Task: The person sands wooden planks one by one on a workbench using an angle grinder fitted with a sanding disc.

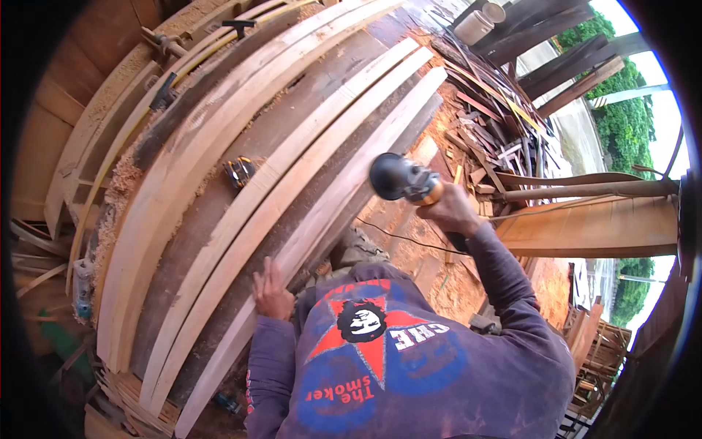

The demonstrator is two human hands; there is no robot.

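My right hand (452,210) is wrapped round an orange and black power tool (418,183) with a round black disc. The tool is held up to the right of a long, curved pale beam (314,219), with a visible gap between them. My left hand (272,290) rests on the lower part of that beam, its fingers stretched out and slightly apart, holding nothing. Two slimmer curved wooden strips (252,212) lie side by side to the left of the beam.
Further left are wide curved beams (172,172), an orange and black tool (240,172) and a dark clamp (162,91). Wood offcuts (475,146) and sawdust cover the ground at the right, crossed by a black cord (409,238). A pale bucket (474,28) stands at the top.
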